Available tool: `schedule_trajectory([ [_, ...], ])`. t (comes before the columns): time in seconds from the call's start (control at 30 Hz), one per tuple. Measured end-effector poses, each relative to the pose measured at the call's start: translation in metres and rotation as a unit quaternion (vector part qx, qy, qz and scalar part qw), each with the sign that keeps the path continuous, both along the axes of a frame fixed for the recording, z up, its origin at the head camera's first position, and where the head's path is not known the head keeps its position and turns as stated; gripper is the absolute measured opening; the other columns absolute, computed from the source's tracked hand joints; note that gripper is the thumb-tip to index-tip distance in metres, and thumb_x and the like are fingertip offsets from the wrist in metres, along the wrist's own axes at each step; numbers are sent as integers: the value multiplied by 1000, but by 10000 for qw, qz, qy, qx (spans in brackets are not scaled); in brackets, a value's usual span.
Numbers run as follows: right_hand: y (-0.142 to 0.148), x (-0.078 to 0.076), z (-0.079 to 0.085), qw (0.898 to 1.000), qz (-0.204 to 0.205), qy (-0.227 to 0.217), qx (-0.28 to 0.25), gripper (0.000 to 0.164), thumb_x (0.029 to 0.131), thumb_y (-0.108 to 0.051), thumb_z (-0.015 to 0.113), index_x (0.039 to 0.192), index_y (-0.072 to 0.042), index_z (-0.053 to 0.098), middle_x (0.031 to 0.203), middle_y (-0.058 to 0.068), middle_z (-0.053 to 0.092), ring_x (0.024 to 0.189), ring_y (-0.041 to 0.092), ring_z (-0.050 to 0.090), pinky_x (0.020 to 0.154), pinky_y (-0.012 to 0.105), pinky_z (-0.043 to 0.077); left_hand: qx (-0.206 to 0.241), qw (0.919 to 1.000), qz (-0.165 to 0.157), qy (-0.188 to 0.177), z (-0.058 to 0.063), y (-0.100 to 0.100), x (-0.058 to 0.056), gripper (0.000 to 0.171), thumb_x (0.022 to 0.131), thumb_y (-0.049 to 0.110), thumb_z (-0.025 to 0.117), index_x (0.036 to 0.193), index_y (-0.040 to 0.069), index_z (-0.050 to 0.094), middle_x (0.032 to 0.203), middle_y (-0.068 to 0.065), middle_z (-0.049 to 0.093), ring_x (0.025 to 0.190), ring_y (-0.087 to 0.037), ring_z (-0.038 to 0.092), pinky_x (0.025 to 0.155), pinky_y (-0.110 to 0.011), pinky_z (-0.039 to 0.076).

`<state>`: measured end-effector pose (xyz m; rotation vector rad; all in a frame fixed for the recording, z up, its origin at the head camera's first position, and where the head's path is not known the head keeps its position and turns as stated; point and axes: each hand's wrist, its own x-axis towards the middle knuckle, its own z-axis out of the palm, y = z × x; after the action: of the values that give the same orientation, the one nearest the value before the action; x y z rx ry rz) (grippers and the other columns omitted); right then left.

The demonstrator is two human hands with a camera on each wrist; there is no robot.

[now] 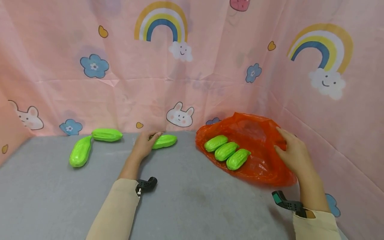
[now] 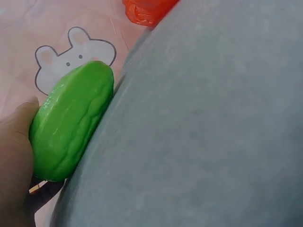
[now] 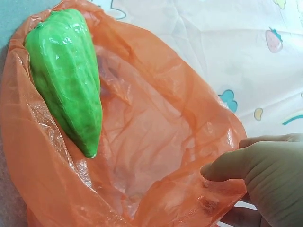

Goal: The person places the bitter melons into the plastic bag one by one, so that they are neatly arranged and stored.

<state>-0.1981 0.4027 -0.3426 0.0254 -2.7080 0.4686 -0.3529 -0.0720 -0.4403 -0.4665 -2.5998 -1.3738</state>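
My left hand (image 1: pixel 144 144) grips the end of a bright green, ridged bitter melon (image 1: pixel 165 141) near the back of the table. In the left wrist view, the thumb lies along one side of that melon (image 2: pixel 73 123) and a finger shows beneath it. To the right, my right hand (image 1: pixel 294 151) pinches the side of a thin red plastic bag (image 1: pixel 264 166), thumb inside and fingers behind. Three bitter melons (image 1: pixel 226 151) lie side by side at the bag's left part. Only one melon (image 3: pixel 68 78) shows in the right wrist view, by the bag's rim.
At the left, two more bitter melons lie on the grey table (image 1: pixel 186 200), one lengthwise (image 1: pixel 80 152) and one crosswise (image 1: pixel 107 135). A pink printed cloth (image 1: pixel 204 60) rises behind the table and along its right side, close to the bag.
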Motion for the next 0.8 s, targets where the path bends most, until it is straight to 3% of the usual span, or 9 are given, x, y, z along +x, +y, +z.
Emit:
schedule_trajectory([
  [0.1,0,-1,0,10000,1,38,31,71,89,0,68,154,0,38,147,36,45,124,57,48,97,72,44,-1,10000,-61,3,2,1,1,43,105,38,53,130,7,68,129,-16,69,124,-35,61,107,-54,47],
  [0.27,0,-3,-1,10000,-18,53,51,69,90,-2,68,153,1,39,146,36,46,126,58,47,99,73,42,227,9983,-526,144,7,7,1,53,90,32,75,135,7,64,140,-13,63,136,-33,53,114,-53,41],
  [0.37,1,-4,-1,10000,-27,66,30,68,91,-3,68,152,2,39,146,36,46,127,59,46,100,73,40,69,9960,-848,267,9,9,1,51,81,22,84,127,6,70,141,-14,62,138,-34,51,117,-54,37],
  [0.47,1,-4,0,10000,-43,54,12,68,91,-4,67,153,1,39,147,36,45,128,58,45,100,73,40,-199,9930,-1082,425,9,10,0,40,79,12,85,117,5,76,139,-18,63,137,-37,51,118,-55,36],
  [0.63,0,-2,0,10000,-54,34,-17,68,92,-5,66,154,0,37,148,35,45,127,57,46,99,73,41,-557,9911,-1012,663,8,9,-1,31,82,7,81,113,7,78,132,-17,68,131,-37,57,116,-52,39],
  [0.8,-1,-1,0,10000,-84,26,29,68,93,-7,66,154,0,37,148,35,45,126,57,47,99,73,41,-525,9945,-776,474,10,8,-1,37,91,17,75,126,6,71,132,-16,68,129,-35,60,112,-52,45],
])
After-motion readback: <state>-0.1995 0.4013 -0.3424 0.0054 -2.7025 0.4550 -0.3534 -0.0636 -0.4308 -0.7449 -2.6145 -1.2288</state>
